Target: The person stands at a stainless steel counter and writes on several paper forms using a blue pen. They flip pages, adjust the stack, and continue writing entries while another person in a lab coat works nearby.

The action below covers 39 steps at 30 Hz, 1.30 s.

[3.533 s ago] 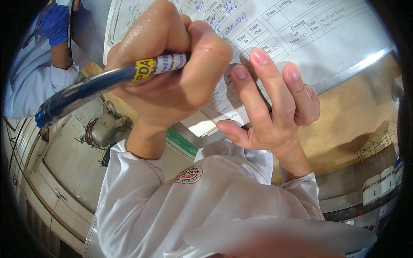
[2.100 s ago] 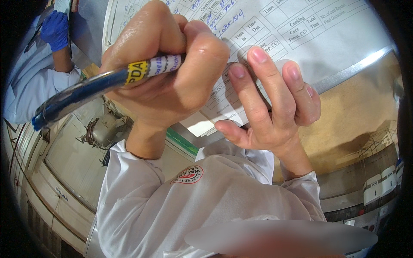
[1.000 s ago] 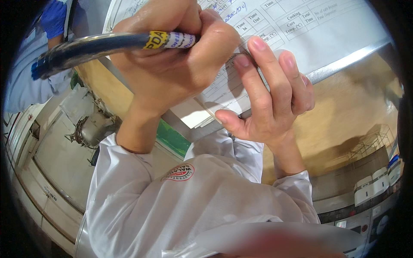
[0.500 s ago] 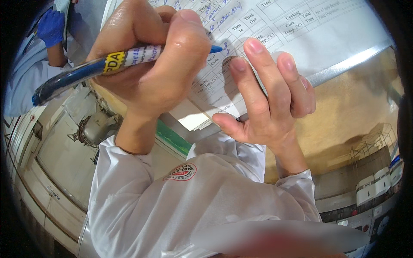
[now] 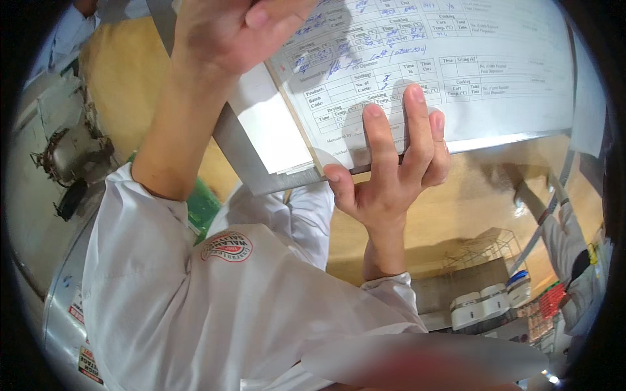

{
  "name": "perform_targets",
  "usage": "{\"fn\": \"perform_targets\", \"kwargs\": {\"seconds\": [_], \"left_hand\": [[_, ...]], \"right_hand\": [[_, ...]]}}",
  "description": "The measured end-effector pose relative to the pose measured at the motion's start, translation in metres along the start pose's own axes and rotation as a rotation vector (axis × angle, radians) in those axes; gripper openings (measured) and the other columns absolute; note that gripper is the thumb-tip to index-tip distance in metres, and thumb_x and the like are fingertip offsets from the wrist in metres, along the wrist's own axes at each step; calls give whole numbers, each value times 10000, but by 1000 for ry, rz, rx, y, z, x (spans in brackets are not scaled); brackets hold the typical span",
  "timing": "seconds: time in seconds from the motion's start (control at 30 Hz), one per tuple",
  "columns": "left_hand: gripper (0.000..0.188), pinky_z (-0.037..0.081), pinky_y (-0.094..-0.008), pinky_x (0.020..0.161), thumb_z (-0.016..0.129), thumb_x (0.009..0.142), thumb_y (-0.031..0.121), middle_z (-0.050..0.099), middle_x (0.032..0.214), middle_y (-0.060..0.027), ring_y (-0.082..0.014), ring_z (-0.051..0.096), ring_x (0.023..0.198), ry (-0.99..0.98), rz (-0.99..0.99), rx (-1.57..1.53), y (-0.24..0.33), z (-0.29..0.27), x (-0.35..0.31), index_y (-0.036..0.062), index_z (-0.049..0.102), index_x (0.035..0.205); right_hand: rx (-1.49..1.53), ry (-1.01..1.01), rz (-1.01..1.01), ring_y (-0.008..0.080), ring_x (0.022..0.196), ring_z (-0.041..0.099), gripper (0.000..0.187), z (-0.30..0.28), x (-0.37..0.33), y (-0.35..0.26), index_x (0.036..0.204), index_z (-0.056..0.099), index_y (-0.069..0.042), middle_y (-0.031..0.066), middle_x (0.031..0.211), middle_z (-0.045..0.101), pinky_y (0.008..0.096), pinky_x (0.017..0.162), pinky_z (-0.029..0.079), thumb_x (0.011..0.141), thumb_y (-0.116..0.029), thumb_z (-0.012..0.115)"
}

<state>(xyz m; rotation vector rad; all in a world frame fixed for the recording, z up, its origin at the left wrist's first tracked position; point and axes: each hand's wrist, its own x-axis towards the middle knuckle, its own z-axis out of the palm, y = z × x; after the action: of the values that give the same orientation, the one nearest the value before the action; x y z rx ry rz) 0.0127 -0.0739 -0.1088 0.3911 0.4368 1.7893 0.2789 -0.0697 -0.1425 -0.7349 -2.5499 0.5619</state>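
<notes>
A printed form (image 5: 417,117) with blue handwriting lies on a thin brown board (image 5: 290,107) at a metal table's edge (image 5: 521,140). My right hand (image 5: 391,156) rests palm down on the form's near edge, fingers stretched out and apart, thumb at the paper's border. At the top, cut off by the picture's edge, my left hand (image 5: 241,32) is over the form's far left part with its fingers curled. The pen it gripped half a second ago is out of sight now. More white sheets (image 5: 267,133) stick out at the left under the board.
Yellowish floor (image 5: 469,182) shows below the table. A green object (image 5: 203,208) is under my left forearm. A person's legs (image 5: 561,234) stand at the right, near white containers (image 5: 479,306) and a red crate (image 5: 553,300). Metal equipment (image 5: 75,163) is at the left.
My left hand has moved up and left, away from the handwritten line, and the pen has left view. The view has shifted, showing more of the form and a person's legs at right.
</notes>
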Motion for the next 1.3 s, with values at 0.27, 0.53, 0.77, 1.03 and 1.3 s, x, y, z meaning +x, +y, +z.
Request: {"fn": "perform_targets", "kwargs": {"seconds": [0.27, 0.53, 0.77, 1.03, 1.3], "left_hand": [[367, 330, -231, 298, 730, 940, 72, 562, 521, -31, -88, 444, 323, 461, 343, 904, -25, 50, -37, 81, 470, 681], [330, 323, -201, 428, 751, 895, 36, 562, 550, -10, -16, 469, 477, 445, 334, 1342, -31, 56, -43, 71, 494, 692], [202, 404, -233, 403, 716, 938, 51, 597, 617, -60, -80, 523, 454, 616, 297, 1003, -41, 72, -29, 31, 536, 848], [206, 351, -247, 385, 721, 962, 85, 583, 603, -79, -112, 504, 436, 593, 291, 1161, -38, 61, -49, 37, 532, 897], [376, 327, -232, 395, 714, 952, 54, 545, 553, -64, -73, 459, 428, 567, 197, 1298, -38, 72, -42, 81, 406, 739]], "right_hand": [[-220, -114, -111, 319, 1367, 400, 712, -23, 10, -4, 1338, 654, -172, 160, 1500, 517, 466, 1172, 224, 981, -728, 390], [-52, -147, -107, 334, 1318, 449, 648, -32, 22, 1, 1311, 677, -162, 173, 1503, 510, 483, 1136, 251, 970, -680, 490], [-54, -204, -78, 340, 1303, 471, 669, -38, 26, -1, 1308, 684, -181, 185, 1504, 503, 485, 1130, 253, 943, -710, 500], [-3, -228, -26, 340, 1323, 463, 695, -39, 24, 1, 1341, 656, -217, 204, 1539, 454, 498, 1122, 258, 930, -744, 466], [-26, -219, -13, 340, 1316, 448, 704, -40, 25, -2, 1336, 661, -232, 177, 1551, 448, 505, 1129, 285, 931, -763, 437]]}}
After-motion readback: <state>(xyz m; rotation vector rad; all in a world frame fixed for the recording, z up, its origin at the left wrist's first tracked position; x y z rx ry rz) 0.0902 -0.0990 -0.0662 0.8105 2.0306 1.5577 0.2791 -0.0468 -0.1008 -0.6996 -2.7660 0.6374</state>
